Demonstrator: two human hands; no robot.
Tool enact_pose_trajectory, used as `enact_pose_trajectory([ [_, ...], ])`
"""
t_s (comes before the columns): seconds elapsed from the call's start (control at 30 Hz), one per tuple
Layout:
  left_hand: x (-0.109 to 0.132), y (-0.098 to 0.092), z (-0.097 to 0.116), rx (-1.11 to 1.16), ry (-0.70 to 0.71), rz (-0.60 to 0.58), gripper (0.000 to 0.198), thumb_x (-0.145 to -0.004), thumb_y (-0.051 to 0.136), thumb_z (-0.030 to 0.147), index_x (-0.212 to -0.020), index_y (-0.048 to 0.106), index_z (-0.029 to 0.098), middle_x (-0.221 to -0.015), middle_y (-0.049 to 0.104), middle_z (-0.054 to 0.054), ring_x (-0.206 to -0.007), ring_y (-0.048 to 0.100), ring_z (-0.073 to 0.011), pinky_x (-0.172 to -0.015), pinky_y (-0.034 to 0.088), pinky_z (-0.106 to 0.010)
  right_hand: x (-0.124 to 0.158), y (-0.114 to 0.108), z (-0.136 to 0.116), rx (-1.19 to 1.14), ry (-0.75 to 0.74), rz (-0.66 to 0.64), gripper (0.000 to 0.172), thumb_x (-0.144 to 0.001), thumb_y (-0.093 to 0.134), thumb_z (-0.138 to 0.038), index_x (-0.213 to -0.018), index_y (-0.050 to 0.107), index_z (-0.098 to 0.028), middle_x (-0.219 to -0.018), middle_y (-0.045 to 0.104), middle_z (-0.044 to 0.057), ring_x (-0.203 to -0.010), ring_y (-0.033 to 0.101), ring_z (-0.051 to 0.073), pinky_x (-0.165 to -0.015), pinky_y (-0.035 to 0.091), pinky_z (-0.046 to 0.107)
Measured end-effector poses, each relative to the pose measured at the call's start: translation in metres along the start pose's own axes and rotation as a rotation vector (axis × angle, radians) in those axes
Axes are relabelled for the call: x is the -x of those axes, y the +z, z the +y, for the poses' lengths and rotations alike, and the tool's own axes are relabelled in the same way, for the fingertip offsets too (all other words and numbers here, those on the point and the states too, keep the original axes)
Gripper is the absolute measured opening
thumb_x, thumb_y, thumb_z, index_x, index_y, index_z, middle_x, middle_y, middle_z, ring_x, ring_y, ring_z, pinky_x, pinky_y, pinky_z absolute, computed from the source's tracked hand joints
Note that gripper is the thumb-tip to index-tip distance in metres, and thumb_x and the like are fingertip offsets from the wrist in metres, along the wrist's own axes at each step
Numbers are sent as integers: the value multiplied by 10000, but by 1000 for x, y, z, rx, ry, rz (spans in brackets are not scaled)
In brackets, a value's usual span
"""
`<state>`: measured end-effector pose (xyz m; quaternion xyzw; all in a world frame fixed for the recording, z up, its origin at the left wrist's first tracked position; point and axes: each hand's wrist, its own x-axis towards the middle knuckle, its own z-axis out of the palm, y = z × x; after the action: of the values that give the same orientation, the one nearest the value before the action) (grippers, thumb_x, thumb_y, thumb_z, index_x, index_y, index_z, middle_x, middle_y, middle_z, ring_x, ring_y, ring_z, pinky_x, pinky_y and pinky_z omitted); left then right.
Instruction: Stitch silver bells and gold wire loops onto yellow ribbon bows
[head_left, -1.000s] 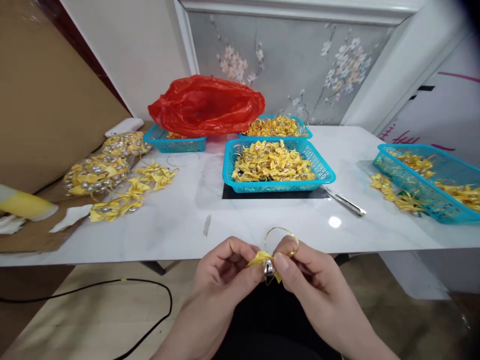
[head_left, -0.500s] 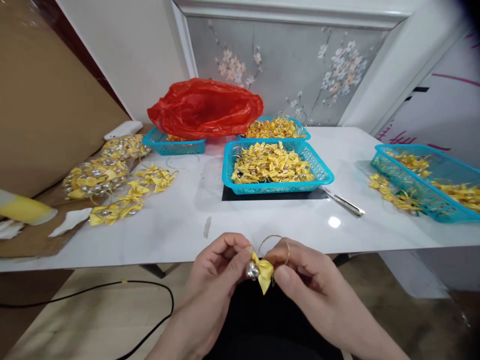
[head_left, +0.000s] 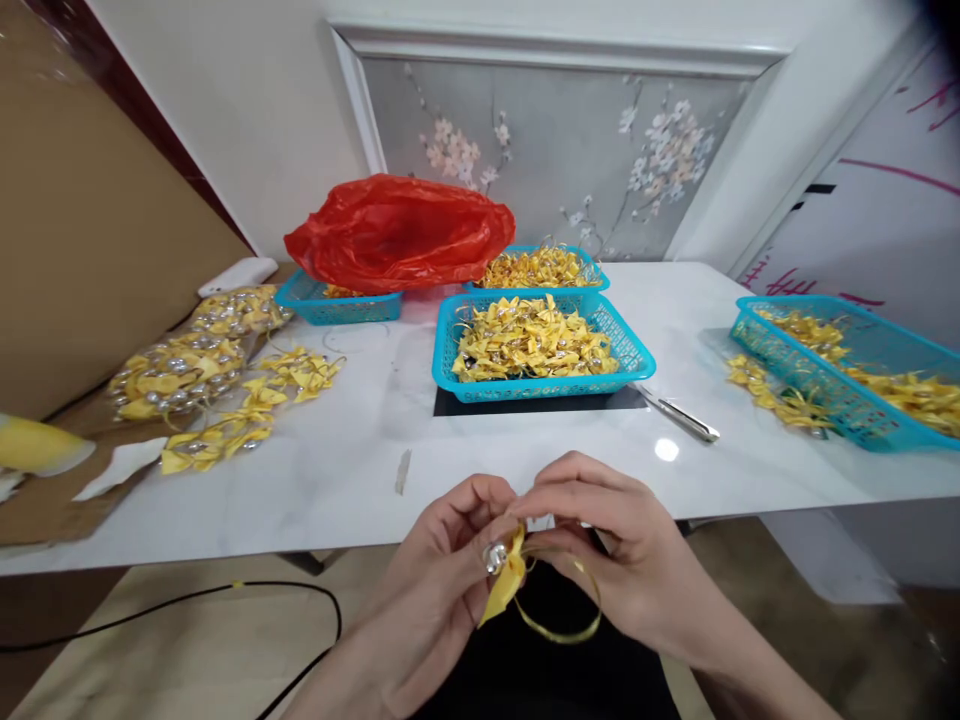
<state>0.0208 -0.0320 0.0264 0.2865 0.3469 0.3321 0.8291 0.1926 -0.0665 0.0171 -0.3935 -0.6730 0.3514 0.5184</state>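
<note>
Just over the table's front edge, my left hand [head_left: 454,565] pinches a yellow ribbon bow [head_left: 510,578] with a shiny silver bell [head_left: 495,557] at its middle. My right hand [head_left: 611,540] meets it from the other side, fingers curled and fingertips at the top of the bow. A thin gold cord loop [head_left: 559,636] from the bow hangs below the right thumb. The right fingertips partly hide the bow's upper end, so their exact grip on bow or cord is unclear.
A blue basket [head_left: 547,390] of similar bows stands mid-table, with more blue baskets behind and at right [head_left: 862,420]. A red plastic bag [head_left: 397,235] covers one. Loose bows [head_left: 255,400] lie left. A utility knife [head_left: 679,415] lies right of the middle basket.
My right hand has shifted so its fingers reach over the bow's top to the left fingertips. The bow has turned, and the cord loop that stood above now hangs below.
</note>
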Motion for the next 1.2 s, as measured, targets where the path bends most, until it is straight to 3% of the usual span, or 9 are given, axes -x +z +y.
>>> enact_pose_trajectory([
  [0.13, -3, -1, -3, 39, -16, -14, 251, -677, 884, 184, -851, 705, 159, -714, 600, 35, -586, 535, -47, -578, 481, -138, -2, 3, 4, 158, -203, 43, 211, -936, 564, -9, -980, 697, -166, -927, 596, 19, -826, 593, 79, -750, 485, 147],
  [0.4, -6, -10, -9, -16, -64, -7, 139, -779, 810, 234, -870, 715, 188, -745, 611, 27, -635, 555, -59, -664, 513, -151, -7, -1, 3, 252, -6, -8, 185, -917, 440, -15, -888, 548, -163, -877, 513, 4, -756, 523, 97, -665, 428, 210],
  [0.53, 2, -22, -5, -490, 119, 66, 215, -900, 660, 394, -1058, 700, 255, -1026, 701, -33, -994, 649, -175, -913, 533, -244, -17, -7, 3, 334, 91, -84, 170, -879, 459, -9, -830, 510, -163, -850, 500, -2, -712, 482, 110, -614, 363, 244],
  [0.63, 8, -31, -1, -753, 317, 175, 344, -905, 652, 382, -1241, 580, 379, -1375, 588, 13, -1312, 517, -193, -1103, 411, -251, -25, -9, 7, 380, 139, -138, 183, -870, 459, 6, -813, 493, -164, -836, 492, -6, -694, 458, 116, -609, 333, 256],
  [0.7, 7, -37, 0, -849, 422, 127, 439, -914, 645, 321, -1303, 487, 448, -1452, 517, 46, -1376, 461, -183, -1140, 376, -262, -29, -10, 10, 354, 164, -173, 207, -853, 470, 33, -793, 480, -165, -815, 487, -14, -698, 456, 115, -610, 329, 246],
  [0.8, -1, -42, 0, -1030, 606, 51, 425, -942, 588, 218, -1284, 476, 444, -1331, 586, 26, -1260, 569, -172, -1068, 463, -265, -35, -9, 14, 308, 179, -204, 242, -812, 489, 78, -781, 485, -162, -798, 496, -22, -709, 471, 108, -615, 334, 228],
  [0.9, -13, -44, 2, -1171, 727, 59, 326, -959, 533, 152, -1183, 540, 389, -1100, 665, 23, -997, 675, -143, -859, 554, -211, -39, -9, 16, 304, 194, -229, 234, -822, 499, 77, -782, 526, -152, -796, 520, -19, -719, 498, 106, -635, 353, 224],
  [1.0, -21, -44, 2, -1171, 713, 42, 324, -962, 517, 132, -1179, 534, 372, -1059, 671, 24, -890, 695, -131, -761, 573, -200, -42, -10, 19, 319, 256, -257, 208, -853, 513, 39, -766, 559, -145, -784, 534, -12, -689, 500, 106, -619, 358, 228],
  [1.2, -25, -48, -1, -1061, 557, -13, 373, -970, 500, 154, -1277, 535, 364, -1145, 673, -23, -802, 721, -153, -738, 604, -264, -43, -11, 30, 312, 350, -256, 199, -862, 530, 29, -805, 612, -143, -785, 569, -6, -681, 520, 111, -610, 377, 225],
])
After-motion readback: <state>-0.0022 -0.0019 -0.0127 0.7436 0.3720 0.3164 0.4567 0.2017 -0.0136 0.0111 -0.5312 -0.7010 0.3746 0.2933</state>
